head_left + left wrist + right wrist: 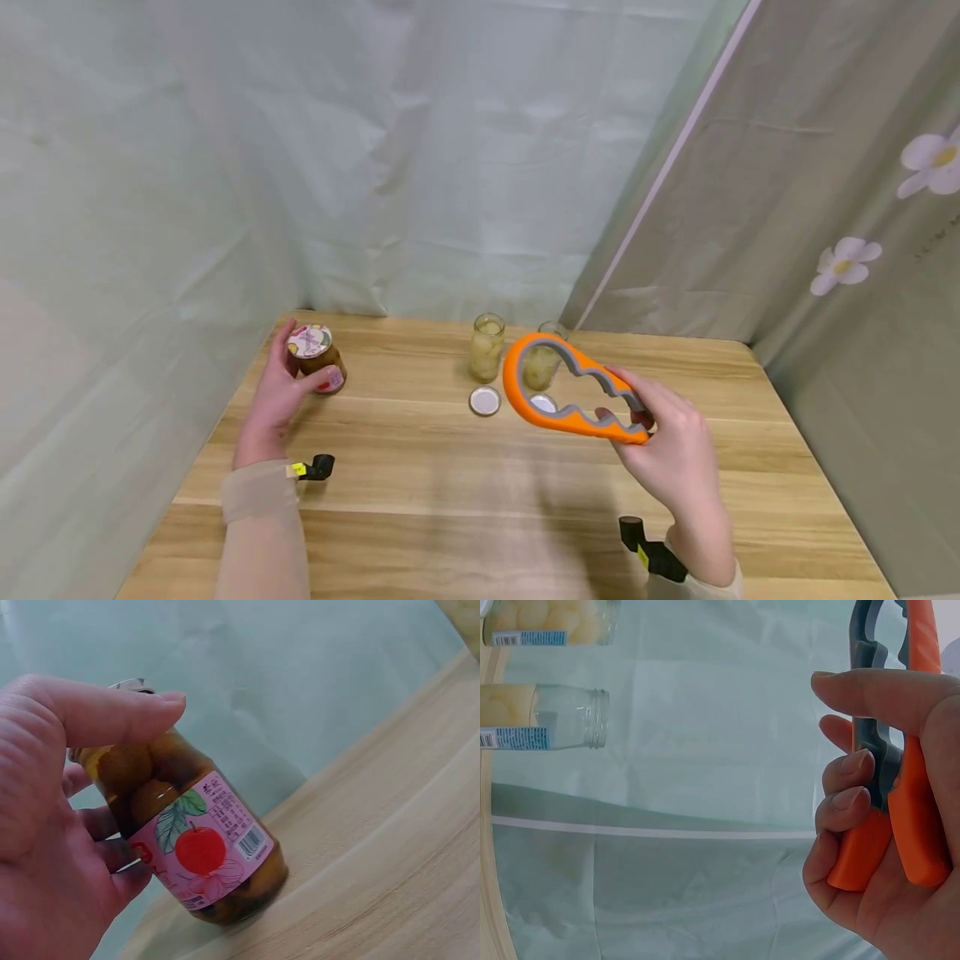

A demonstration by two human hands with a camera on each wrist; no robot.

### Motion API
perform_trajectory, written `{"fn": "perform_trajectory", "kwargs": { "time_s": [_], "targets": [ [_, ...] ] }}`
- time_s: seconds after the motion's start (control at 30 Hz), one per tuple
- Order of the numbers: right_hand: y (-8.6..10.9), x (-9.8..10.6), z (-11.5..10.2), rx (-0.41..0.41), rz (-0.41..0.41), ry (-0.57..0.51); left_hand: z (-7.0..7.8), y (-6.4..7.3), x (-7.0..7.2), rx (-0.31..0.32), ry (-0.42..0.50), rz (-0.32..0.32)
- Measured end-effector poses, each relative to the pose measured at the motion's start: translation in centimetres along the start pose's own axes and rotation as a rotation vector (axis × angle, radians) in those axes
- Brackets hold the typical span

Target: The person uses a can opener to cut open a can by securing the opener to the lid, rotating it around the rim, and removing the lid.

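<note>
At the table's left, my left hand point(281, 387) is round a glass jar point(161, 787) of dark fruit, its thumb across the front and other fingers at the far side. The jar has a patterned lid point(310, 341) and a pink label point(206, 847) with a red fruit. It stands on the wooden table. My right hand point(671, 437) grips an orange jar opener point(512, 379) by its handle ends, fingers and thumb curled round both arms. The opener's grey inner edge is scalloped, and its loop overlaps an open jar behind it in the head view.
Two lidless glass jars of pale fruit, one left point(487, 350) and one right point(536, 371), stand toward the table's back. Near them lie two lids, a left one point(484, 401) and a right one point(543, 403) partly behind the opener. A pale curtain point(450, 167) hangs behind the table.
</note>
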State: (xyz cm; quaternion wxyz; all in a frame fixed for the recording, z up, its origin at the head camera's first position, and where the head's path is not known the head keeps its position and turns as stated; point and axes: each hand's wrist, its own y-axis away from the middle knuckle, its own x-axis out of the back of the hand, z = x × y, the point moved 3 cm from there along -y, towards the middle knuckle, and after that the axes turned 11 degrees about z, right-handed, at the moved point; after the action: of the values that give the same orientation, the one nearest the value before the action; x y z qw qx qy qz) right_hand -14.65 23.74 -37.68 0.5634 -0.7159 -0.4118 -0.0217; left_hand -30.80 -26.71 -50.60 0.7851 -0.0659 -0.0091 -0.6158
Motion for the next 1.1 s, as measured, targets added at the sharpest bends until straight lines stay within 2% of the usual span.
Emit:
{"fn": "perform_trajectory", "kwargs": {
  "time_s": [0.1,0.27,0.33,0.53,0.73,1.1],
  "targets": [
    [-0.1,0.0,-0.1,0.004,0.003,0.001,0.2,0.0,-0.3,0.002,-0.018,0.003],
    [-0.3,-0.2,-0.2,0.013,-0.003,0.015,0.3,0.0,-0.3,0.001,-0.119,0.02],
    [-0.3,-0.3,-0.3,0.017,-0.009,0.017,0.3,0.1,-0.3,0.012,-0.156,0.028],
    [-0.2,-0.5,-0.7,0.018,-0.022,0.01,-0.1,0.2,-0.2,0.075,-0.19,0.07],
    [-0.4,-0.5,-0.9,0.019,-0.022,-0.005,-0.6,0.1,-0.4,0.088,-0.257,0.066],
    [-0.4,-0.2,-1.0,0.017,-0.028,-0.006,-0.9,0.1,-0.7,0.114,-0.246,0.082]
  ]
}}
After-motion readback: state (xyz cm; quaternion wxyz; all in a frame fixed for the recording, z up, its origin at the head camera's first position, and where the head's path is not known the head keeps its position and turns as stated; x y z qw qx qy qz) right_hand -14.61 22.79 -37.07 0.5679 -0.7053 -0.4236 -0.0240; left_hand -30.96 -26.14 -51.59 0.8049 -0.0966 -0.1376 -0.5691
